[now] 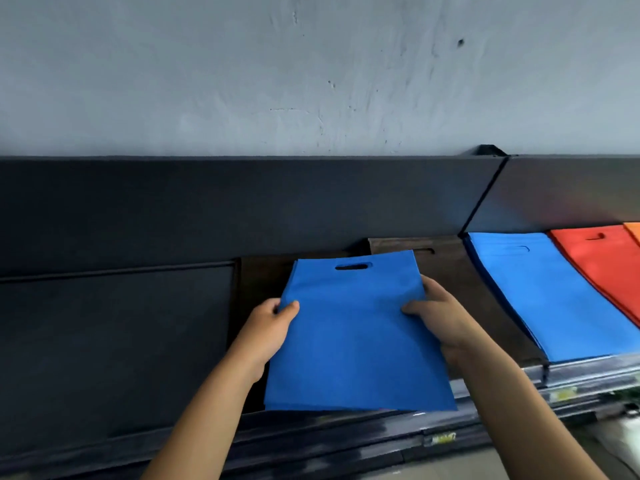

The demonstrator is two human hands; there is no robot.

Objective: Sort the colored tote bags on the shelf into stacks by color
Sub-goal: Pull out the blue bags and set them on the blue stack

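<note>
Both hands are on a bundle of blue tote bags (356, 334), held flat just above the near part of the shelf (433, 424). The left hand (268, 330) has its grip clenched on the bundle's left edge, thumb on top and fingers underneath. The right hand (440, 317) grasps the right edge the same way, thumb pressed across the top. The cut-out handle of the top bag points toward the far wall (311, 71). Under and behind the bundle lies a dark brown stack (446, 268), and to the left a black stack (114, 341). Further right on the shelf sits another blue stack (550, 296), then a red stack (602, 265) beside it, and a sliver of orange (633, 232) at the far right edge.
</note>
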